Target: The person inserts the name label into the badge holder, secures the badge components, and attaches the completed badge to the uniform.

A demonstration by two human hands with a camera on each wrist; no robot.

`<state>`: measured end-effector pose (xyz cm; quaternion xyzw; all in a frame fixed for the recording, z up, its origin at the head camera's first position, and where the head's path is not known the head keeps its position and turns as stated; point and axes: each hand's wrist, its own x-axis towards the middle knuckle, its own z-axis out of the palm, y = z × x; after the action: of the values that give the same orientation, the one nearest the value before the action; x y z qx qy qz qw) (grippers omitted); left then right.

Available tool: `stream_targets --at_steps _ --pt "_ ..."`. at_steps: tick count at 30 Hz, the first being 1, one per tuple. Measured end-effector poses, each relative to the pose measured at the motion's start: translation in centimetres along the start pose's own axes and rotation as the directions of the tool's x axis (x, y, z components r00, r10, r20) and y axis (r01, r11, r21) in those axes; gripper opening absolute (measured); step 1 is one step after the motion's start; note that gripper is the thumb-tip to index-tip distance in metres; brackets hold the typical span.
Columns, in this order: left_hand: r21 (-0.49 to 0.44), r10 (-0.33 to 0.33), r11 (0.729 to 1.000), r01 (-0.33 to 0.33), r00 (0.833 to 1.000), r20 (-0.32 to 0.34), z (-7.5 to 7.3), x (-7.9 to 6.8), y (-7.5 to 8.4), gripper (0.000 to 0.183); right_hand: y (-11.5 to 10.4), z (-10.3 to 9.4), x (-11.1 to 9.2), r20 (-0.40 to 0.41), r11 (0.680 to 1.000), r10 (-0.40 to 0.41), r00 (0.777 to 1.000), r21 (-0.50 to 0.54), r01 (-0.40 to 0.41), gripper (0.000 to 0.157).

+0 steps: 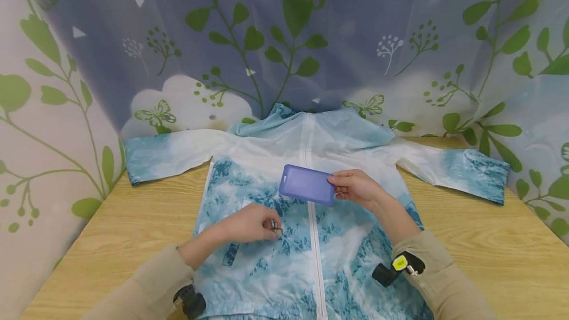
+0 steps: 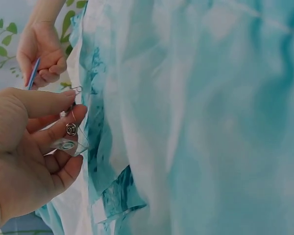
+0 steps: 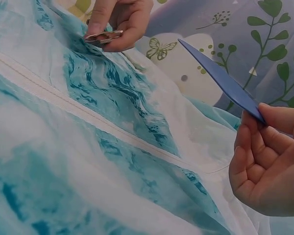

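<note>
My right hand [image 1: 357, 187] pinches a blue-purple card holder [image 1: 306, 184] by its right end, thumb on top. The holder is flat, with a small slot at its left end, and appears edge-on in the right wrist view. My left hand [image 1: 249, 222] pinches a small badge clip [image 2: 71, 129] with metal parts, a clear strap and round snaps; the fingers partly hide it. Both hands are over a blue and white zip jacket [image 1: 266, 280] spread out below, the left one lower and left of the holder.
The jacket's sleeves stretch left and right over a wooden table [image 1: 133, 221]. A white zipper [image 1: 314, 241] runs down its middle. Behind the table hangs a curtain [image 1: 351, 28] with leaves and butterflies, which also closes in both sides.
</note>
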<state>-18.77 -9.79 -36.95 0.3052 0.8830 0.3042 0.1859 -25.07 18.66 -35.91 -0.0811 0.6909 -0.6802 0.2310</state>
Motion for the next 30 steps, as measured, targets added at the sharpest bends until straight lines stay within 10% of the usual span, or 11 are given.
stream_targets --at_steps 12,21,30 --pt "-0.245 -0.133 0.966 0.083 0.972 -0.196 -1.7 0.1 -0.6 0.017 0.0 0.0 0.0 -0.011 1.0 0.003 1.0 0.0 -0.003 0.017" --pt "-0.244 -0.15 0.966 0.086 0.955 -0.257 -2.2 0.0 -1.1 0.022 0.1 0.1 0.1 -0.013 1.0 0.007 1.0 0.013 -0.006 0.016" --pt "-0.284 -0.246 0.948 0.141 0.893 -0.376 -2.6 0.2 -1.2 0.019 0.1 0.3 0.1 -0.013 1.0 0.013 1.0 0.002 -0.013 0.018"
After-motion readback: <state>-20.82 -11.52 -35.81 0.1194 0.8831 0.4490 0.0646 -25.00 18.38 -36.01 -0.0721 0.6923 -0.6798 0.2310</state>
